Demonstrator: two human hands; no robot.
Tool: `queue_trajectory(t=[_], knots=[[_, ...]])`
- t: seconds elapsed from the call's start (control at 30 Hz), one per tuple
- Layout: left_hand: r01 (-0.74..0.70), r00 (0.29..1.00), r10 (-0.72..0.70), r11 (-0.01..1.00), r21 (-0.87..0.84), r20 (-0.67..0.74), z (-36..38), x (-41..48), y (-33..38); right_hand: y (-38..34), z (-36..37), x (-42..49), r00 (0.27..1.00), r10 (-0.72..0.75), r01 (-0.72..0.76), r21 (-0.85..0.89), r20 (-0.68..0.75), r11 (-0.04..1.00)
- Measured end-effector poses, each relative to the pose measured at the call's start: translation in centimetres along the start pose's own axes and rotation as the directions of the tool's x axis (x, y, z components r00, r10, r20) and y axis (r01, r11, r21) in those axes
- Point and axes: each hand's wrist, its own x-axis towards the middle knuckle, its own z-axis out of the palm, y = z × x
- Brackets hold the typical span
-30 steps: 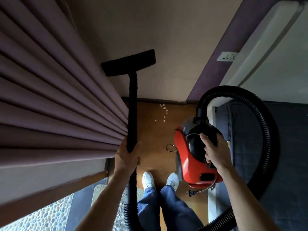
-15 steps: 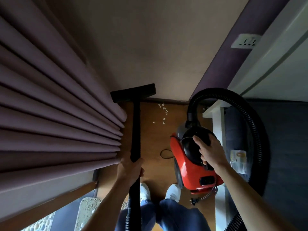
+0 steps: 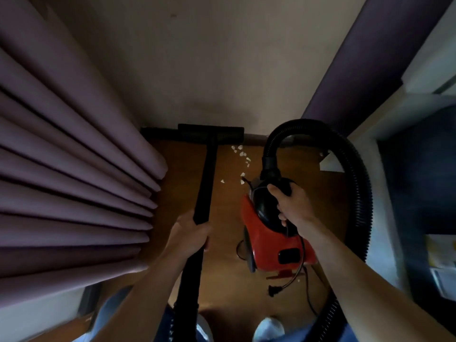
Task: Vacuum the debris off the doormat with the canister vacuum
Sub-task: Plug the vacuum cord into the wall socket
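My left hand [image 3: 191, 234] grips the black wand [image 3: 204, 186] of the vacuum; its wide floor head [image 3: 211, 133] sits low by the base of the far wall. My right hand [image 3: 293, 208] holds the black top handle of the red canister vacuum [image 3: 269, 243]. A ribbed black hose [image 3: 355, 174] loops from the canister's front over to the right. Several small white bits of debris [image 3: 240, 160] lie scattered on the brown floor [image 3: 229, 218] between the floor head and the canister. No doormat can be made out as separate from the floor.
Pleated mauve curtains [image 3: 74, 169] fill the left side, close to the wand. A beige wall [image 3: 209, 70] is ahead, a purple panel [image 3: 370, 58] and a dark blue surface [image 3: 419, 181] to the right. The vacuum's cord and plug [image 3: 272, 290] trail behind the canister. My shoes [image 3: 269, 327] are at the bottom.
The floor head has come down from up against the wall to near the floor. The view has moved forward toward the wall, and the canister and debris now look nearer.
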Motion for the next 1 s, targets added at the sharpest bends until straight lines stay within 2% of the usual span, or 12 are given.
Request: queue_trajectory(t=[0.13, 0.3, 0.47, 0.6, 0.67, 0.73, 0.8, 0.83, 0.87, 0.93, 1.0], knots=[[-0.048, 0.998, 0.048, 0.999, 0.017, -0.037, 2.2, 3.3, -1.6, 2.7, 1.8, 3.4, 0.999, -0.025, 0.024, 0.023, 0.027, 0.999], [-0.106, 0.991, 0.106, 0.994, 0.004, -0.076, 4.4, 6.0, -3.4, 5.7, 4.0, 5.2, 0.999, -0.031, 0.032, 0.040, -0.008, 0.999], [-0.117, 0.991, 0.116, 0.993, -0.015, -0.070, 5.0, 7.2, -4.1, 5.7, 4.9, 5.7, 0.996, -0.056, 0.061, 0.065, -0.064, 0.996], [-0.102, 0.993, 0.100, 0.994, -0.039, -0.057, 4.9, 7.7, -4.4, 5.4, 4.6, 5.2, 0.998, -0.052, 0.053, 0.041, -0.035, 0.998], [-0.095, 0.995, 0.092, 0.993, -0.065, -0.046, 4.9, 8.0, -4.6, 5.2, 4.4, 5.1, 0.998, -0.060, 0.059, -0.025, -0.026, 0.998], [-0.080, 0.997, 0.078, 0.992, -0.097, -0.027, 4.8, 8.1, -4.8, 5.2, 4.2, 4.6, 0.990, -0.121, 0.097, -0.281, -0.072, 0.955], [-0.076, 0.997, 0.076, 0.989, -0.131, -0.003, 4.7, 8.1, -4.9, 5.0, 3.9, 3.2, 0.936, -0.325, 0.177, -0.622, -0.133, 0.763], [-0.069, 0.998, 0.070, 0.987, -0.147, 0.006, 4.6, 8.1, -4.9, 4.3, 3.9, 1.8, 0.890, -0.446, 0.258, -0.699, -0.098, 0.667], [-0.064, 0.998, 0.068, 0.985, -0.160, 0.017, 4.5, 8.2, -4.8, 3.5, 3.8, 0.2, 0.849, -0.529, 0.373, -0.704, -0.003, 0.604], [-0.053, 0.997, 0.064, 0.981, -0.186, 0.050, 4.4, 8.3, -4.5, 2.3, 4.2, -2.8, 0.762, -0.580, 0.622, -0.573, 0.288, 0.534], [-0.028, 0.995, 0.049, 0.975, -0.222, 0.089, 4.3, 8.4, -4.2, 2.4, 5.4, -4.9, 0.585, -0.625, 0.809, -0.423, 0.516, 0.408]])
